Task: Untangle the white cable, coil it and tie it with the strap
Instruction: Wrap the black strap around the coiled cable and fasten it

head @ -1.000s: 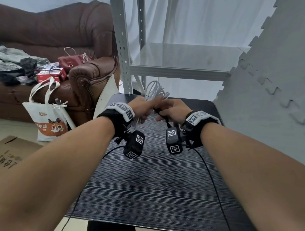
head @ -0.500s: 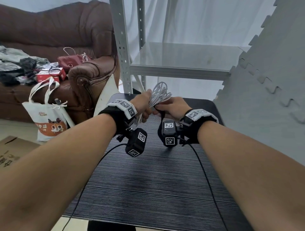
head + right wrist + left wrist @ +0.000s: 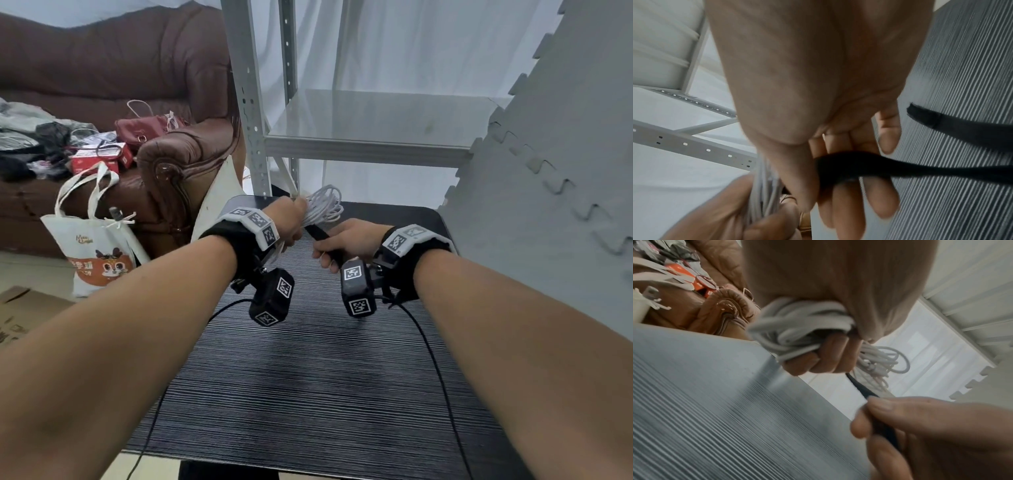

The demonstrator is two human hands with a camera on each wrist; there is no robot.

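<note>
left hand [image 3: 291, 222]: fist clamps coiled white round cable [image 3: 323, 205] | right hand [image 3: 346, 241]: pinches flat black fabric strap [image 3: 320, 234], pulled taut between hands | risk: loosened fist lets loops spring apart; strap could slip.

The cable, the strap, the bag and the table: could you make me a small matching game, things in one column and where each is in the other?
Things:
1. white cable
2. black strap
3. tote bag
4. striped table

Places:
A. on the floor beside the sofa
B. gripped in the left hand
C. under both forearms
D. pinched by the right hand

Pairs: 1-B, 2-D, 3-A, 4-C
</note>
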